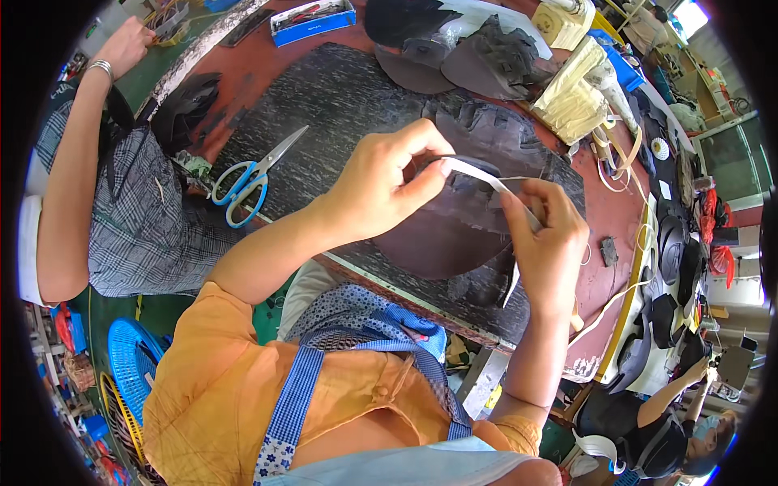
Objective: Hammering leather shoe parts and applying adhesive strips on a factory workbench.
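The left hand [387, 176] pinches a narrow white-and-black strip [478, 172] between thumb and forefinger; the right hand [547, 239] grips it farther along, fingers curled. Between them the strip bows upward over the bench [612, 211] (whether the pale end below the right hand belongs to it, I cannot tell). The left forearm slants in from a bent elbow; the right rises nearly upright. Beneath lies a dark rounded sheet [429, 247], by the near edge. Blue-handled scissors [261, 168] lie leftward along that edge, a blue box [318, 32] at the far edge.
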A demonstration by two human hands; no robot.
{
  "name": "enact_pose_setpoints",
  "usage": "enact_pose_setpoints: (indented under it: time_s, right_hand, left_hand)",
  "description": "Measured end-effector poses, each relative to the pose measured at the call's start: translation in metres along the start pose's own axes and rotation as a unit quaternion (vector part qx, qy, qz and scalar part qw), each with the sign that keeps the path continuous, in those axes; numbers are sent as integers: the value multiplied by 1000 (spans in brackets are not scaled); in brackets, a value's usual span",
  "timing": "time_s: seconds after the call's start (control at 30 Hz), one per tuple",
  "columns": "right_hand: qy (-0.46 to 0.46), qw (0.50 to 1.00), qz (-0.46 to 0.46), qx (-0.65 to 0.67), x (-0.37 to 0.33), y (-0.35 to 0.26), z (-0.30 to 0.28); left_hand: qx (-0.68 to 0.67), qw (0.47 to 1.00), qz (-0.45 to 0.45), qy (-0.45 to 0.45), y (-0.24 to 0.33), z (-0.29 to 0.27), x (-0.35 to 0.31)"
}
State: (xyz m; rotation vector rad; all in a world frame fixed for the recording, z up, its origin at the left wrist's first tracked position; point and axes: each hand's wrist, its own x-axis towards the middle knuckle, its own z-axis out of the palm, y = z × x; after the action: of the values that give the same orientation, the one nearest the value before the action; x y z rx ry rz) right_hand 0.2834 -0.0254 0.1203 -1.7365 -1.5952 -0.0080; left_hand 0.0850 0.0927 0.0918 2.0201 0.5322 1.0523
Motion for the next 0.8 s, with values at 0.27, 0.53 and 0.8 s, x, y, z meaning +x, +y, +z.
enact_pose_setpoints:
  time_s: [0.27,0.53,0.8]
  right_hand:
    - [36,997,47,-49,-7,6,3]
    - [6,997,-70,7,-1,2,22]
    - [72,946,19,316,-10,41,-12]
  left_hand:
    - [-60,998,-17,14,4,1,-16]
    - [-122,991,-48,-39,11,5,-22]
    - [301,952,24,54,-67,-63,1]
